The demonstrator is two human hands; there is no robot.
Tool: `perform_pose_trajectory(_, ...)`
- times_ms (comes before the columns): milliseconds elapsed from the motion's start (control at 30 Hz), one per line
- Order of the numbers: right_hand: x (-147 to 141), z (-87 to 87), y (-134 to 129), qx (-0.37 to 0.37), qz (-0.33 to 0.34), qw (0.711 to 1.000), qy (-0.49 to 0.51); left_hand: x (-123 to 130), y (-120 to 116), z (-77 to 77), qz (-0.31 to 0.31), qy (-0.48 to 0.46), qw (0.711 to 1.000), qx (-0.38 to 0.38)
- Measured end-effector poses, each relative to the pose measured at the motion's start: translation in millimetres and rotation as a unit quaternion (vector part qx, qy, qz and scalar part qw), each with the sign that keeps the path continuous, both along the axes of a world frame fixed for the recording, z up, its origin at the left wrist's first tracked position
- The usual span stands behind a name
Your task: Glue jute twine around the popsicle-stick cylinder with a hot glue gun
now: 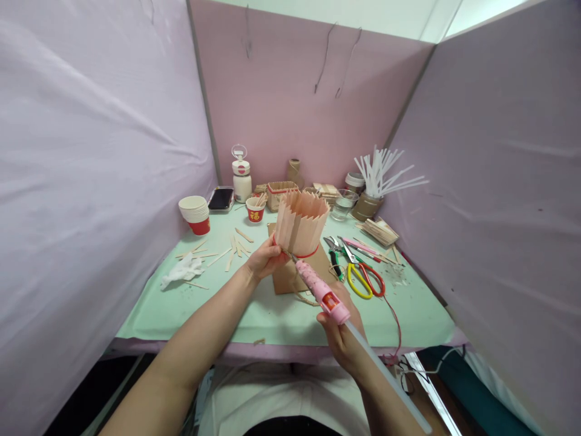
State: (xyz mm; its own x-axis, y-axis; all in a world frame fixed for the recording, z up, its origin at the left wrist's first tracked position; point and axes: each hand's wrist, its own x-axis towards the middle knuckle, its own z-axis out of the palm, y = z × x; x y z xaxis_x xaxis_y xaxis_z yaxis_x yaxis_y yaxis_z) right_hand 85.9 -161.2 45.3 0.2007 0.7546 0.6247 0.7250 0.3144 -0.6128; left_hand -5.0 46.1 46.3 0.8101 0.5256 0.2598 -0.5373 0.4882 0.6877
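My left hand (267, 257) is closed on the lower left edge of a round basket made of upright wooden sticks (302, 227), with a jagged top and a red band round its base. In my right hand (342, 327) is a pink hot glue gun (322, 290), a long translucent glue stick (390, 378) running out of its rear. The gun's nozzle points at the basket's base, close to my left fingers. A strand of twine (304, 297) hangs below the basket. Under it lies a brown cardboard sheet (284, 281), partly hidden by the basket and gun.
Right of the cardboard lie scissors (361, 278), green-handled pruners (334, 260) and pens. Cut wooden sticks (236, 248) and a crumpled tissue (181, 270) lie left. Paper cups (195, 215), a bottle (242, 181), a water glass (344, 204) and white sticks (379, 175) stand farther back.
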Motion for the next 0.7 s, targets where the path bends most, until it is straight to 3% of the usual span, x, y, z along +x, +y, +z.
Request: perform_pose_trajectory(700, 0.7, 2.1, -1.9, 0.002, -0.023, 0.999, -0.025, -0.6, -0.3, 0.2, 0.007, 0.008, 1.000, -0.003)
